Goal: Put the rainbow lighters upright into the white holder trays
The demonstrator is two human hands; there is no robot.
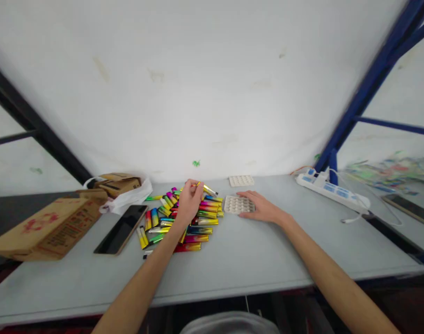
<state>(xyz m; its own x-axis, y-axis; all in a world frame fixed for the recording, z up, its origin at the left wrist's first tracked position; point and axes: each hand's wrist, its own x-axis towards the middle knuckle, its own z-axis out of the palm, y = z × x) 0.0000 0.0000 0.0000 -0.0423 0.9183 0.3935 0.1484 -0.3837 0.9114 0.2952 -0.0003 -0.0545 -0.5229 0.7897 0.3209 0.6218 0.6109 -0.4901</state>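
My left hand (pixel 190 202) is over a pile of shiny, colourful lighters (pixel 200 230), its fingers pinched round one lighter (pixel 209 190) whose metal end points to the right. Just right of the pile, a white tray with rows of small holes (pixel 235 204) lies flat on the table. My right hand (pixel 262 207) grips this tray at its right side, with the fingers along the far edge and the thumb at the near edge. Part of the pile is hidden under my left hand and forearm.
A second white tray (pixel 241 181) lies by the wall. On the left are a dark phone (pixel 121 230), a white plastic bag (pixel 128 197) and cardboard boxes (pixel 55 225). A white power strip (pixel 332 189) with cables sits at the right, near a blue metal post (pixel 358 99).
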